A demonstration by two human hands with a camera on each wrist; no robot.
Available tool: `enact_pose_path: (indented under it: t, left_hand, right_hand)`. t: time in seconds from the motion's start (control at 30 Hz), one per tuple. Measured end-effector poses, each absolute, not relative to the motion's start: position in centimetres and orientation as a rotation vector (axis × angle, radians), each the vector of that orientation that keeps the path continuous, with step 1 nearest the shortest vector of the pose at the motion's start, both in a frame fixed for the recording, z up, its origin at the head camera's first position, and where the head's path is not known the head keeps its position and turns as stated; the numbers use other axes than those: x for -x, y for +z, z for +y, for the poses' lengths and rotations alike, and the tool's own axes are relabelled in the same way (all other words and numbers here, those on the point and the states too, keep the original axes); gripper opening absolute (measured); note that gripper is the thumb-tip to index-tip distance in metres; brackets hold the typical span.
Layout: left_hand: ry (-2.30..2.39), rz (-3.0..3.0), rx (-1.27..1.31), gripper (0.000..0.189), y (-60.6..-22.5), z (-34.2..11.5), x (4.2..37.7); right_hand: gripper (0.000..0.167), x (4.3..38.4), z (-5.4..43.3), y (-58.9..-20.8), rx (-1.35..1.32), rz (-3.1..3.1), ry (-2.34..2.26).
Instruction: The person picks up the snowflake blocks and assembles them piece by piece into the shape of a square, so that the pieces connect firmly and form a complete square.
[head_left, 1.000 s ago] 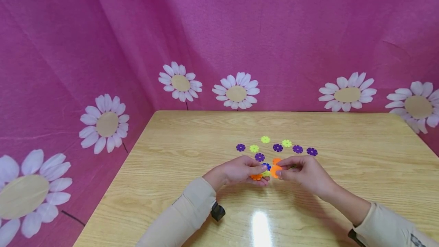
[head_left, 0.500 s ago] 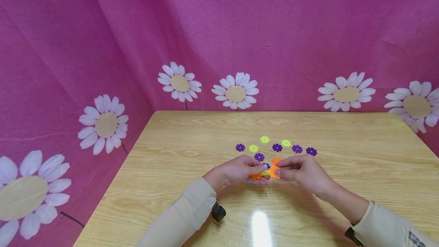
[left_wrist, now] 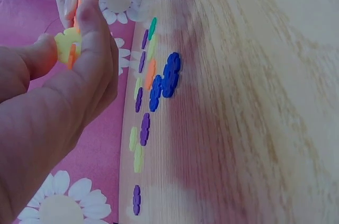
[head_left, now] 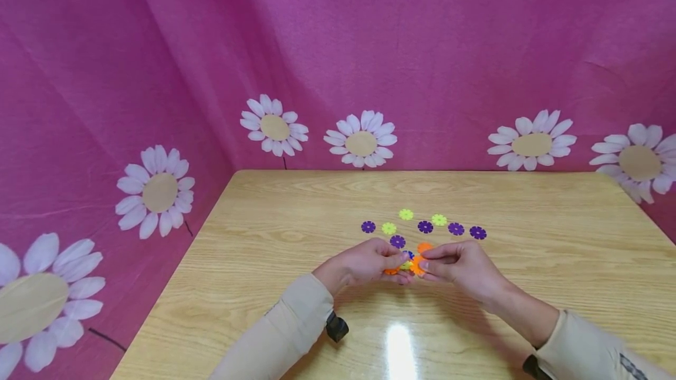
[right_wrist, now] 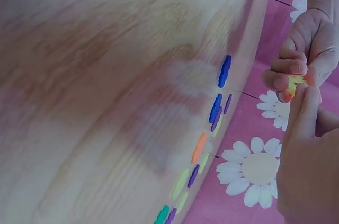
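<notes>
My left hand [head_left: 367, 263] pinches a yellow notched flower disc [left_wrist: 63, 45] between thumb and fingers. An orange disc [head_left: 391, 271] is joined to it and stands out on the left in the head view. Facing it, my right hand [head_left: 467, 271] pinches another orange disc [head_left: 416, 265] by its right side. That disc's left edge meets the yellow one, and both hands are raised off the table. Fingers partly hide the joined discs in the wrist views. Just behind the hands lie a blue disc [head_left: 408, 255] and a loose orange disc [head_left: 425, 247].
On the wooden table [head_left: 296, 210] beyond the hands lie several purple discs [head_left: 425, 227] and yellow-green discs [head_left: 406, 214]. The left wrist view also shows blue discs [left_wrist: 171, 74] and a green disc [left_wrist: 152, 28]. A pink daisy-patterned curtain [head_left: 422, 46] hangs behind the table.
My right hand has moved a little left, bringing its orange disc up against the yellow disc in my left hand. The left hand stays nearly still.
</notes>
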State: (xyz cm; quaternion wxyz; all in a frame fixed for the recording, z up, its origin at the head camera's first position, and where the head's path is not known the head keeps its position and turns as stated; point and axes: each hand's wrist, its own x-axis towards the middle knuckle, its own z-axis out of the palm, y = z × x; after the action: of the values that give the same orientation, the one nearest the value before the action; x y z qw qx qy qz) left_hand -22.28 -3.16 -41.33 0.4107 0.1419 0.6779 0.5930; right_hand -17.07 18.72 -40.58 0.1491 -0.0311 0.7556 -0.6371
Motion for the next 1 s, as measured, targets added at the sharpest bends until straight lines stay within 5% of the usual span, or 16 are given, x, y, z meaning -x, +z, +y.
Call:
enact_pose_path:
  t: [0.63,1.0]
  left_hand:
    - [1.488,1.730,-0.408,0.030,-41.7,-3.0,22.0]
    - [1.392,1.643,-0.449,0.035,-41.4,-3.3,22.1]
  right_hand:
    - [0.038,16.9,19.0,-41.9,-0.032,1.993,-1.948]
    - [0.040,16.5,19.1,-41.3,0.148,2.137,-1.777]
